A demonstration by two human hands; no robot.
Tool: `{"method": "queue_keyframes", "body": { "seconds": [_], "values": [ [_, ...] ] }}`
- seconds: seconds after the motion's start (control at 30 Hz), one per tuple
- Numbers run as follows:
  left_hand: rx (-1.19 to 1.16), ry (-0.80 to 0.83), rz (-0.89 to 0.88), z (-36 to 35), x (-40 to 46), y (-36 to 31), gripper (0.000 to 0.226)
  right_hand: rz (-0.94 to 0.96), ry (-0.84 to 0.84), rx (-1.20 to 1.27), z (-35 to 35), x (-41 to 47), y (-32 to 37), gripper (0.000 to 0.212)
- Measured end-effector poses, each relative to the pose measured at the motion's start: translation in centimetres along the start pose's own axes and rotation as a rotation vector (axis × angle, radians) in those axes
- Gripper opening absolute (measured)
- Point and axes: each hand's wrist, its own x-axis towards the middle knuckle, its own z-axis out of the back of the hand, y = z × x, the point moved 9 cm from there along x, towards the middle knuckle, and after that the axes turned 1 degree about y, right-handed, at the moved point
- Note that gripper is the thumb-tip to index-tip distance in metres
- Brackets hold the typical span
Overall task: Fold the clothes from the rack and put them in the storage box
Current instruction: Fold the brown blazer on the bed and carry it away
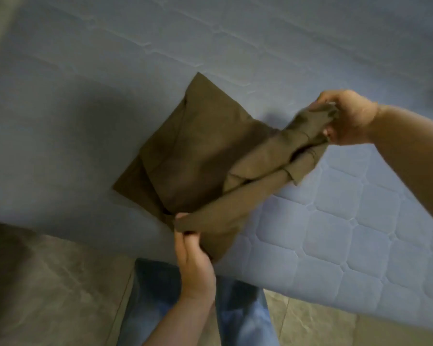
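An olive-brown cloth garment (198,151) lies partly folded on the pale blue quilted mattress (323,233). The left hand (193,258) pinches its near corner and the right hand (345,118) grips its bunched right end. Folding seems midway; next, lay that end across.

The quilted pale-blue mattress bed (335,245) carries one folded olive-brown fabric garment (198,151) lying partly flat on it.

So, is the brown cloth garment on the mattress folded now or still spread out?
Partly folded: the brown cloth garment lies doubled on the quilted blue mattress, while both hands hold one end raised.
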Motion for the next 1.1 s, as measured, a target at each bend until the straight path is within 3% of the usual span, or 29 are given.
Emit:
{"method": "queue_keyframes", "body": {
  "seconds": [0.13,0.33,0.6,0.9,1.0,1.1],
  "values": [
    [-0.146,-0.159,0.046,3.1,4.6,-0.8,0.051,0.072,0.018,0.114,-5.0,1.7,2.4,0.025],
    [0.025,-0.194,0.07,5.5,10.4,-1.1,0.073,0.255,-0.061,-0.371,-10.7,5.5,4.2,0.032],
    [0.174,-0.344,-0.188,7.2,11.5,-3.5,0.054,0.427,-0.447,-0.368,-11.2,6.8,8.2,0.023],
    [0.331,-0.481,-0.27,9.6,16.5,-2.2,0.05,0.47,-0.632,-0.502,-13.9,12.1,9.5,0.029],
    [0.365,-0.471,-0.195,10.2,17.2,-1.3,0.042,0.51,-0.64,-0.505,-13.9,12.9,8.8,0.032],
    [0.472,-0.529,-0.257,10.3,15.3,-3.6,0.062,0.63,-0.589,-0.488,-14.4,12.1,8.4,0.054]
  ]
}}
